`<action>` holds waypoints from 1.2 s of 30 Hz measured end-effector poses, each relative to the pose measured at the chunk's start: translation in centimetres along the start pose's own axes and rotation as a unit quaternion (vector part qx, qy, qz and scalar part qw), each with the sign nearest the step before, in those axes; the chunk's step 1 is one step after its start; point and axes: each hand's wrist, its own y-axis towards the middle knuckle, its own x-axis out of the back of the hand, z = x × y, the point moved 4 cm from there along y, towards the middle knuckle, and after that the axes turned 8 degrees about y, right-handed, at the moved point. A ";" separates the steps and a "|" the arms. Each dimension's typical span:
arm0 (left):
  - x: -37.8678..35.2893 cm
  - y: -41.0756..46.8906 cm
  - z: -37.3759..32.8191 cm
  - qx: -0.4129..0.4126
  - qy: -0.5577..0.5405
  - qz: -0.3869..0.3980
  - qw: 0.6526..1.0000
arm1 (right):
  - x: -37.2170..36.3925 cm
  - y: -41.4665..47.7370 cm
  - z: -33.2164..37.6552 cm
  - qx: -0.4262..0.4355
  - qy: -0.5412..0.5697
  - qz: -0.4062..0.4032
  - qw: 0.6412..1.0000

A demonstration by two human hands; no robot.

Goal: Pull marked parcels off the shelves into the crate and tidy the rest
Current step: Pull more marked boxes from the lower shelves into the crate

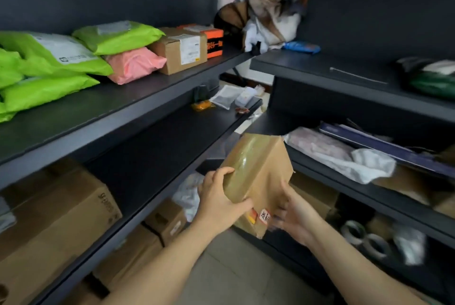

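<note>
1. Parcel (261, 169) sits in mid-air where two sets of dark shelves (98, 112) meet, above a pale floor (234, 275).
2. Its long axis runs away from the person, far end tipped up.
3. Brown paper, glossy tape, ragged edges, handwritten sticker (265, 217) at the near end.
4. Left hand (221, 196) curls over its left edge; right hand (293, 208) clasps the near right corner.

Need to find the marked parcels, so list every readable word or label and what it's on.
Nothing reads cleanly.
On the brown parcel: white sticker, handwritten characters, blurred.
On the orange box: white characters, blurred.
On the cardboard box: shipping label, too small.
On the green bags: white labels, too small.
On the big carton: sideways print, blurred.
</note>
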 end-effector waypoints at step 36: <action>-46.8 -25.8 -25.5 -0.643 0.409 0.235 0.603 | 60.4 -27.1 -3.8 -0.111 0.245 -0.218 0.938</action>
